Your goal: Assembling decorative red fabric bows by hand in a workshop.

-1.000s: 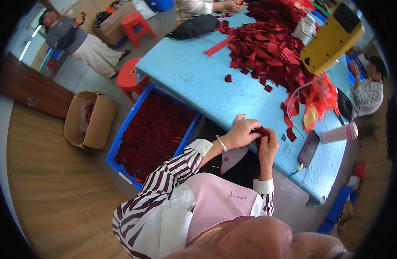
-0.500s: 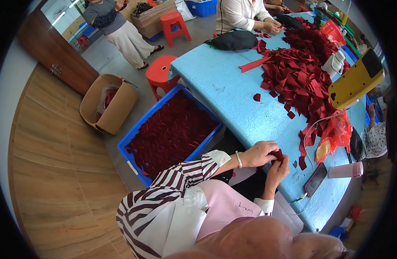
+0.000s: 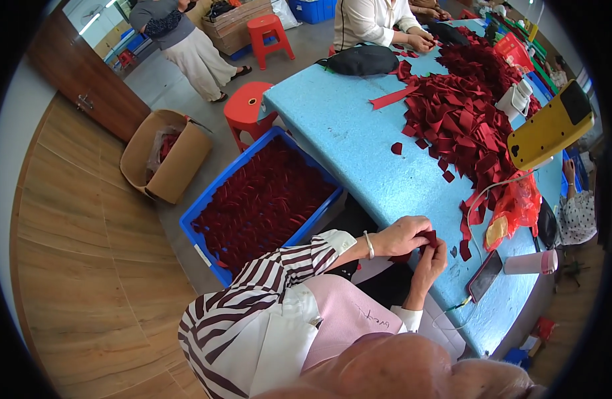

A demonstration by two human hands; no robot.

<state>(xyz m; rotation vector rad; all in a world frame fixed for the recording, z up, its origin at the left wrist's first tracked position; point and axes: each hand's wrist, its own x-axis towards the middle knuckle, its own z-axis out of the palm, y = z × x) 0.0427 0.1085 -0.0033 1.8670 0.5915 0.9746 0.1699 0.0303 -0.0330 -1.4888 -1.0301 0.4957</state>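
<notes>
Over the near edge of the blue table (image 3: 346, 126), my left hand (image 3: 400, 237) and my right hand (image 3: 430, 264) meet, fingertips pinched on a small dark red ribbon piece (image 3: 431, 235). Fingers cover part of it, so its exact fold cannot be made out. Just below my left hand shows another bit of dark red ribbon (image 3: 400, 258); whether it joins the held piece is unclear. A large heap of cut dark red ribbon pieces (image 3: 459, 120) spreads over the far right of the table, with a few loose ones nearer me.
Left of the table stands a blue crate (image 3: 225, 179) full of dark red pieces. Red stools (image 3: 243, 106) and a cardboard box (image 3: 179, 163) are beyond. On the table's right lie a phone (image 3: 485, 276), a pink tumbler (image 3: 530, 263) and a yellow device (image 3: 548, 126). A co-worker's hands (image 3: 422, 42) work opposite.
My hands stay nearly in place while the held piece shifts between the fingers. A dark red bit now shows below my left hand. The standing person at the back has moved slightly.
</notes>
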